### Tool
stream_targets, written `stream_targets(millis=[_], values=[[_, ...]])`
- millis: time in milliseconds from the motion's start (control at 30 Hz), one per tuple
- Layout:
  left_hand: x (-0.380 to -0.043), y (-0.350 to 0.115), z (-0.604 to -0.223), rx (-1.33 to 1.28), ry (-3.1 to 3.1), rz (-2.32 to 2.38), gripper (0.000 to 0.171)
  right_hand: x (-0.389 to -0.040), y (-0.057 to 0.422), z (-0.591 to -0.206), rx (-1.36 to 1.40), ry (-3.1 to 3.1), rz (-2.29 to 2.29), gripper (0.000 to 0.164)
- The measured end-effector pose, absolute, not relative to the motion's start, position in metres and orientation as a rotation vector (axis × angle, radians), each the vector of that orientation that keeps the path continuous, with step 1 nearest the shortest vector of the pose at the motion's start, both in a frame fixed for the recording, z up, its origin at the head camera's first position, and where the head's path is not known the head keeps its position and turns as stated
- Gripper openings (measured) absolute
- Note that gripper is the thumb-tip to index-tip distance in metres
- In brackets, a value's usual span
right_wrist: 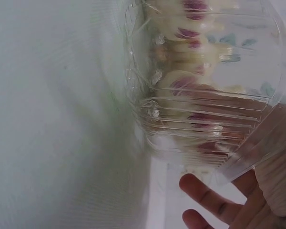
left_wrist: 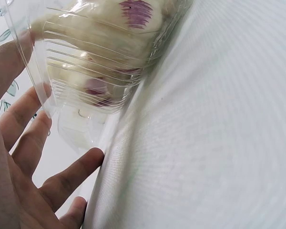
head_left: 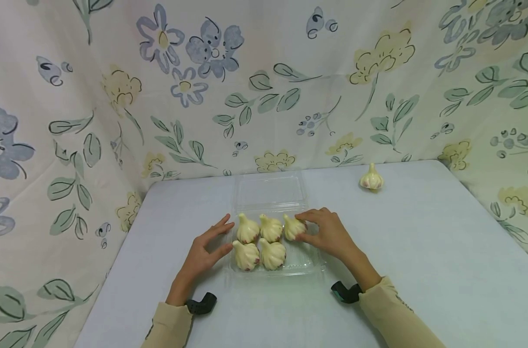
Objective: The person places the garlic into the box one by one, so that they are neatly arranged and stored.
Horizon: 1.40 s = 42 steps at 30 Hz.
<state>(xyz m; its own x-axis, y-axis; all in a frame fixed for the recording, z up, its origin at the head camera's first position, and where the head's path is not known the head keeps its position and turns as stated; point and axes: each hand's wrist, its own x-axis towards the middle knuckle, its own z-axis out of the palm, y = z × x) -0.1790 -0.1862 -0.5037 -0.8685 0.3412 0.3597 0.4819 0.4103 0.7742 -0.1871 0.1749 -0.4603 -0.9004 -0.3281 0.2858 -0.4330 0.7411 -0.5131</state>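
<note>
A clear plastic clamshell container (head_left: 300,261) lies with its lid (head_left: 270,191) folded back away from me. Inside are garlic bulbs: three in the back row, including a left one (head_left: 248,228) and a middle one (head_left: 271,228), and two in front (head_left: 246,255) (head_left: 273,254). My right hand (head_left: 329,233) reaches over the container's right side and pinches the back-right garlic bulb (head_left: 293,227) between thumb and fingers. At the left side, my left hand (head_left: 205,249) has its fingers spread; in the left wrist view, fingertips touch the container's rim (left_wrist: 43,90).
Another garlic bulb (head_left: 371,179) stands by itself near the far edge of the white table (head_left: 420,251), to the right of the container. A flower-patterned cloth (head_left: 264,87) hangs behind the table and along its sides.
</note>
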Motion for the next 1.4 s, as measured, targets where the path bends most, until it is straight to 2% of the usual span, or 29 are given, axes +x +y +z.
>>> stream_targets(millis=[1400], values=[[-0.1794,-0.1869,-0.5062,-0.727,-2.51,-1.457,0.053,-0.1853,0.1748,-0.4606,0.62,-2.756,0.914,0.058]])
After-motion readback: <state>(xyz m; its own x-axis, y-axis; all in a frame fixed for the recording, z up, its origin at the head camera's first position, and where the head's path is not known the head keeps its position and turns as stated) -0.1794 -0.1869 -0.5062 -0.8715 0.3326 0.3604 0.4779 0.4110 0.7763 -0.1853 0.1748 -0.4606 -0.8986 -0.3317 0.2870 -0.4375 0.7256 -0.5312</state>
